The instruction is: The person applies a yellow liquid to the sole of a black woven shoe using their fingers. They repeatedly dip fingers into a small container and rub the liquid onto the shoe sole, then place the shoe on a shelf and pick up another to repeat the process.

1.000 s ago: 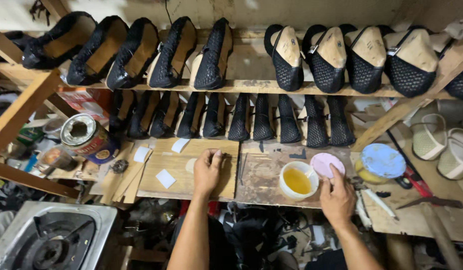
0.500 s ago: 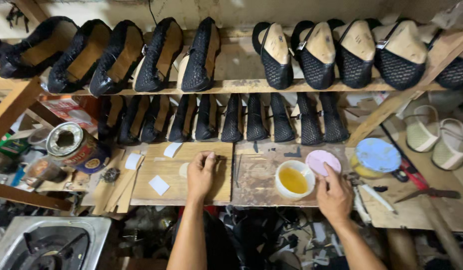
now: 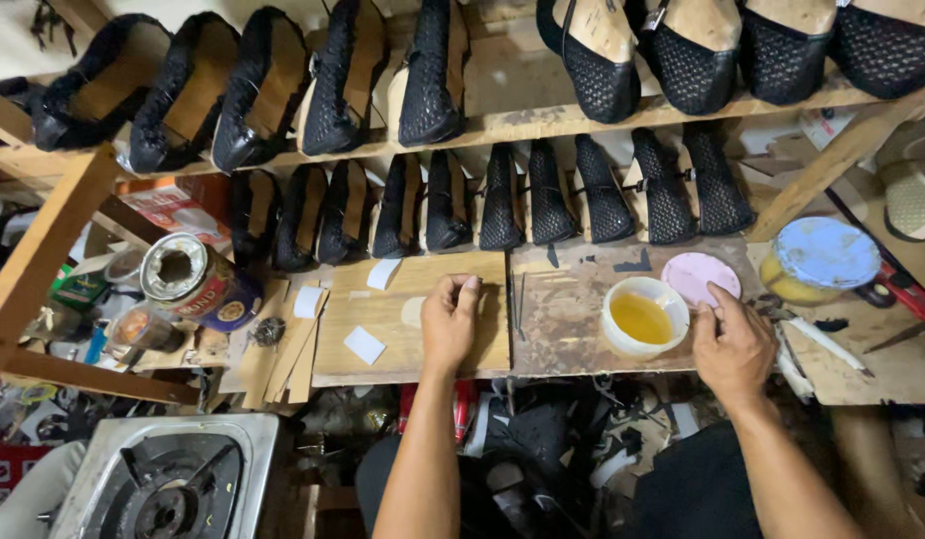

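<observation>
My left hand [image 3: 449, 321] lies palm down on a pale wooden board [image 3: 402, 344], its fingers pressing a small light piece whose edge shows beside the thumb. My right hand [image 3: 732, 344] rests on the darker worn bench [image 3: 562, 329], fingers curled, touching the edge of a pink round lid [image 3: 694, 273]. I cannot tell whether it grips anything. Between my hands stands a white cup of yellow glue [image 3: 642, 317], open at the top.
Black mesh shoes on wooden lasts [image 3: 542, 195] fill two shelves at the back. A dented tin can [image 3: 188, 279] and white paper pieces [image 3: 364, 344] lie left. A blue-lidded jar [image 3: 820, 258] stands right. A gas stove [image 3: 168, 479] sits below left.
The view has tilted down and shifted right. My left hand has stayed pressed on the board. My right hand has stayed beside the glue cup at the pink lid.
</observation>
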The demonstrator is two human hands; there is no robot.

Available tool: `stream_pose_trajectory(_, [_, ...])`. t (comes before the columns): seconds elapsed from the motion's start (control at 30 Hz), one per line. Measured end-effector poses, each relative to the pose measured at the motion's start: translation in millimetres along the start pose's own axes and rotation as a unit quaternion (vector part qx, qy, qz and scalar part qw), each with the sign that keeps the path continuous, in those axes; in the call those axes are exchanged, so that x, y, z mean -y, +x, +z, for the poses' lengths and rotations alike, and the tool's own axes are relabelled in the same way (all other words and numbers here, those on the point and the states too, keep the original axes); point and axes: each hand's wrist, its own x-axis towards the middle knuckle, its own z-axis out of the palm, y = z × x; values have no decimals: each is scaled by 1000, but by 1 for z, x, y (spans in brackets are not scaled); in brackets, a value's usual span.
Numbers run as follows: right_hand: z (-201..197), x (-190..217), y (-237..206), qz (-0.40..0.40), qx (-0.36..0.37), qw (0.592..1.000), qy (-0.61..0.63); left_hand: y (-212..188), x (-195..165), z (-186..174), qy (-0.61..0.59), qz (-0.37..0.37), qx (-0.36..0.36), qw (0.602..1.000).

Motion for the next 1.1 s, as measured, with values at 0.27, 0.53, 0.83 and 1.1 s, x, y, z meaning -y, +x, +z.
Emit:
stream_pose_trajectory(0.27, [1,0,-1,12,14,1000,3,0,-10,4,77,-28,-1,997])
stream_pose_trajectory(0.53, [-2,12,0,16,-2,1000,-2,-1,-22,1,114,-33,34,992])
stream_pose_trajectory(0.83, [5,4,-1,30,8,1000,-2,5,-19,0,138,22,21,990])
stream_pose_trajectory(1.1, [6,0,-5,-2,-24,1000,-19,-1,-12,0,92,37,17,995])
